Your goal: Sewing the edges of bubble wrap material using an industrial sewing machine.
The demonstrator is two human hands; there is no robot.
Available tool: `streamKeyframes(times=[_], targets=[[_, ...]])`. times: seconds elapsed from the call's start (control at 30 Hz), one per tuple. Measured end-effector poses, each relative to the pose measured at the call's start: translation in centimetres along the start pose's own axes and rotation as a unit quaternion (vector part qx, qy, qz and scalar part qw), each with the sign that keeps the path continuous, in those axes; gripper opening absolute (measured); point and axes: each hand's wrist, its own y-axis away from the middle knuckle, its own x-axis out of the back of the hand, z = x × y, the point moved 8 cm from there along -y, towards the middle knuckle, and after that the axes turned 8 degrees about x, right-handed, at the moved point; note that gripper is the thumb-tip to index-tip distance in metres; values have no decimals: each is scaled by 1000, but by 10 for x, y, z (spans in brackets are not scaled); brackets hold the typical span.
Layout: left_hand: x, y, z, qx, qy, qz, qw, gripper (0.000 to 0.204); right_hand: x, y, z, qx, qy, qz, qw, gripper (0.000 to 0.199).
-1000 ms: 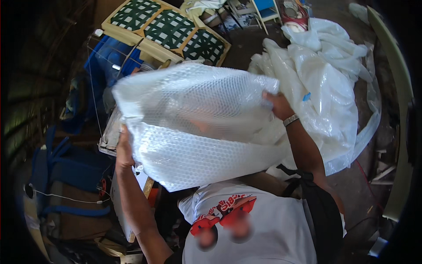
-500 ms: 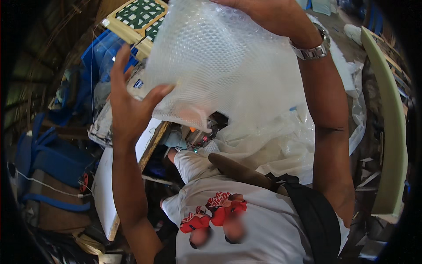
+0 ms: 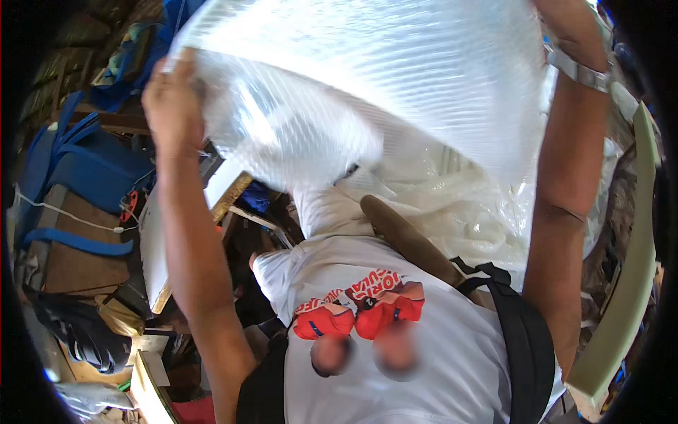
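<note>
Bubble wrap (image 3: 395, 71) hung between raised forearms (image 3: 187, 219) — left hand (image 3: 174, 106) grasping its edge, right hand (image 3: 568, 21) cut off, its grip impossible to tell. It seemed light, floppy, slippery — best held by its corners.

The left hand (image 3: 175, 106) gripped the left edge of the motion-blurred bubble wrap (image 3: 395, 71) spread beyond a printed white shirt (image 3: 459, 353), while the right hand (image 3: 573, 27), partly cut off at the top, was beside its right edge, with crumpled translucent plastic (image 3: 452, 205) lying below.
</note>
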Motion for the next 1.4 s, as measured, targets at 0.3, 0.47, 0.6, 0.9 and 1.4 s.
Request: streamKeyframes(times=[0.3, 0.47, 0.6, 0.9, 1.4], targets=[[-164, 112, 40, -128, 158, -461, 864, 29, -119, 70, 7, -90, -246, 14, 965, 88], [-158, 139, 29, -356, -184, -356, 845, 31, -76, 152, 96, -113, 155, -48, 980, 35], [-144, 118, -50, -196, -136, -409, 881, 31, 3, 249, 166, -126, 390, 280, 868, 49], [-187, 142, -153, -51, -246, -444, 860, 32, -147, 426, 277, -323, 71, 524, 785, 41], [-211, 195, -239, 38, -298, -533, 791, 36, -394, 619, 142, -430, -75, -505, 745, 94]])
